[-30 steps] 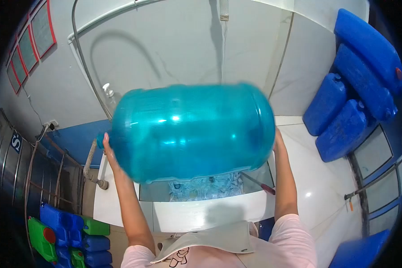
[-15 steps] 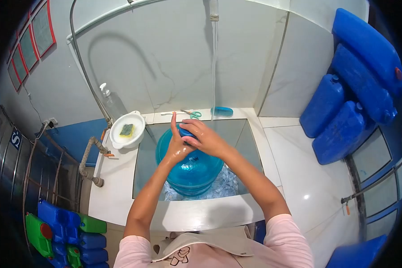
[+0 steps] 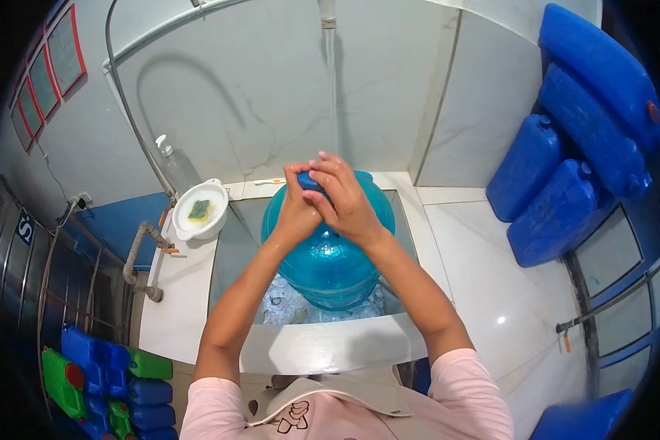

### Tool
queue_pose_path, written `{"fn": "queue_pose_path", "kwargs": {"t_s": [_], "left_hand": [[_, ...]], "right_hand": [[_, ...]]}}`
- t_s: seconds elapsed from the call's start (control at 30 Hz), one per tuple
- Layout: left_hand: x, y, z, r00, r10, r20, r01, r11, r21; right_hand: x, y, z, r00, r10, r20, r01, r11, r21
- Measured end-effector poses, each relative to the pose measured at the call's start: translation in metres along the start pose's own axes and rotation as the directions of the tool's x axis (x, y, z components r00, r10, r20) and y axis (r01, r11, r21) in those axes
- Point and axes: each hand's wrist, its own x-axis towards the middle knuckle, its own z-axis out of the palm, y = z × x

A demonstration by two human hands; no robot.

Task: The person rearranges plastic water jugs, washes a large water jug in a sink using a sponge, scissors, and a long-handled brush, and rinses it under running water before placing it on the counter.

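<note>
A large translucent turquoise water jug [image 3: 330,264] leans in the sink, its neck hidden under both hands. My left hand [image 3: 298,213] is wrapped round the near left side of the blue cap [image 3: 309,181] at the jug's top. From the other side my right hand [image 3: 342,196] closes over the same cap, its fingers across the top and its thumb below. Both hands look wet. Whether the cap is seated on the neck cannot be seen. Behind the jug, water runs from a pipe [image 3: 328,23].
Crumpled clear-bluish plastic pieces [image 3: 282,304] lie in the sink [image 3: 235,242]. A white bowl [image 3: 216,220] holding a sponge [image 3: 199,210] and a pump bottle [image 3: 176,165] stand on the left ledge. Blue jerrycans [image 3: 524,169] are stacked at right; blue and green ones [image 3: 103,359] at lower left.
The jug has risen and shifted right, now covering the scissors and blue item on the back ledge. My left fingers, one raised before, now bend onto the cap. The view has shifted slightly.
</note>
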Motion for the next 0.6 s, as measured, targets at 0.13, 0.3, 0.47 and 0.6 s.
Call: {"fn": "queue_pose_path", "kwargs": {"t_s": [0.13, 0.3, 0.47, 0.6], "left_hand": [[0.031, 0.053, 0.016, 0.992, 0.127, 0.005, -0.127, 0.988, 0.084], [0.106, 0.114, 0.044, 0.964, 0.262, 0.051, -0.265, 0.961, 0.075], [0.171, 0.134, 0.11, 0.943, 0.331, 0.017, -0.331, 0.936, 0.122], [0.204, 0.116, 0.192, 0.945, 0.326, 0.031, -0.326, 0.945, 0.014]], "right_hand": [[0.016, -0.01, -0.045, 0.993, 0.078, -0.09, -0.08, 0.997, -0.013], [-0.021, -0.034, -0.106, 0.969, -0.044, -0.245, -0.037, 0.948, -0.317], [-0.121, -0.038, -0.049, 0.999, 0.018, 0.04, 0.0, 0.913, -0.409], [-0.184, 0.016, -0.023, 0.886, 0.427, 0.183, -0.231, 0.747, -0.623]]}}
